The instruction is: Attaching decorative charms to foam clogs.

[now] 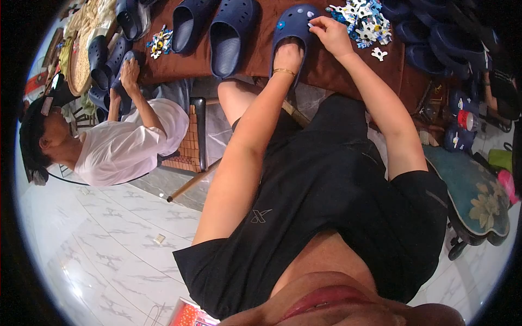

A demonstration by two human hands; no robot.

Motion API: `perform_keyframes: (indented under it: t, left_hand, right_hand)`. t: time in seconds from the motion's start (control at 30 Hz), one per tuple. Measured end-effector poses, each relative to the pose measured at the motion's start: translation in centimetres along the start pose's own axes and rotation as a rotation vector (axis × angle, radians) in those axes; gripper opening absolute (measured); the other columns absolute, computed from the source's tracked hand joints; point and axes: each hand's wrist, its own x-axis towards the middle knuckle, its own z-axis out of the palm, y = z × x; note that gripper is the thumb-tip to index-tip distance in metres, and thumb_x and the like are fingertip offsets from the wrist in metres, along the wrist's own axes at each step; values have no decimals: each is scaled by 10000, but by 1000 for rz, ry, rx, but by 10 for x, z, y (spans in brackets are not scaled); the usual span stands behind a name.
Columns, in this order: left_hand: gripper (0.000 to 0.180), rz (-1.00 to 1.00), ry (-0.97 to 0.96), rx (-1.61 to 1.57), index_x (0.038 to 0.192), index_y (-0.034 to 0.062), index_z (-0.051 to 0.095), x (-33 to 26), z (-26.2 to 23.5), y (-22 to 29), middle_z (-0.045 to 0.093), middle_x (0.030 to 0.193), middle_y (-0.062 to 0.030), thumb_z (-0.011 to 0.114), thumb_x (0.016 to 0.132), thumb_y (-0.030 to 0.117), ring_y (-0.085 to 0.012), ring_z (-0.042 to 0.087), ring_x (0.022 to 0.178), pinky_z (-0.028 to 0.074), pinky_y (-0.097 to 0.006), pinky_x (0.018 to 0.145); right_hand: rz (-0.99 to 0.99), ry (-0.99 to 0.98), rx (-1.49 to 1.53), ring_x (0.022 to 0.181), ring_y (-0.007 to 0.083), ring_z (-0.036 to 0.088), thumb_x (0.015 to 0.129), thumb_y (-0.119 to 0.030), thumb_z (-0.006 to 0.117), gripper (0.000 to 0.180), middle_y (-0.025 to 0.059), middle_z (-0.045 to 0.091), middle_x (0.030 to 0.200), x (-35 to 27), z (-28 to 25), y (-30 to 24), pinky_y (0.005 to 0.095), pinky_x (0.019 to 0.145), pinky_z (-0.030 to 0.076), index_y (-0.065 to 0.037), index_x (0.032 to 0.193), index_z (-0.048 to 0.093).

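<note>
A navy clog (296, 32) lies at the table's near edge. A blue flower-shaped charm (280, 25) and small pale charms (309, 14) sit in holes on its upper. My left hand (289, 56) reaches inside the clog through its opening, its fingers hidden under the upper. At the clog's right side my right hand (331, 37) is closed in a pinch, with a small pale charm (311, 25) at its fingertips. Just right of that hand lies a heap of white, blue and yellow charms (365, 24), with one loose white charm (379, 54) in front.
The brown-covered table (321, 73) carries more navy clogs (231, 41) at left and stacked clogs (429, 57) at right. A smaller charm pile (160, 42) lies further left. A person in white (130, 136) handles a clog there. A patterned stool (467, 190) stands at right.
</note>
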Motion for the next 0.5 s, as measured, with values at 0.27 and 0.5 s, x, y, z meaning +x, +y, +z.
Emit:
perform_keyframes:
  t: [0.27, 0.5]
  left_hand:
    - [256, 15, 5, -15, 648, -10, 582, 0, 3, -2, 572, 694, -214, 530, 730, 226, -355, 562, 664, 454, -428, 646]
    - [258, -9, -32, -23, 636, -8, 574, 2, 1, 0, 573, 698, -209, 532, 729, 230, -350, 563, 674, 453, -427, 650]
  right_hand:
    - [-73, 50, -52, 711, 250, 585, 715, -129, 590, 127, 104, 599, 776, -1, -1, 0, 305, 647, 459, -63, 816, 628]
    - [-205, -60, -182, 679, 272, 566, 690, -120, 581, 81, 95, 568, 712, 17, -4, 1, 357, 609, 453, -88, 749, 625]
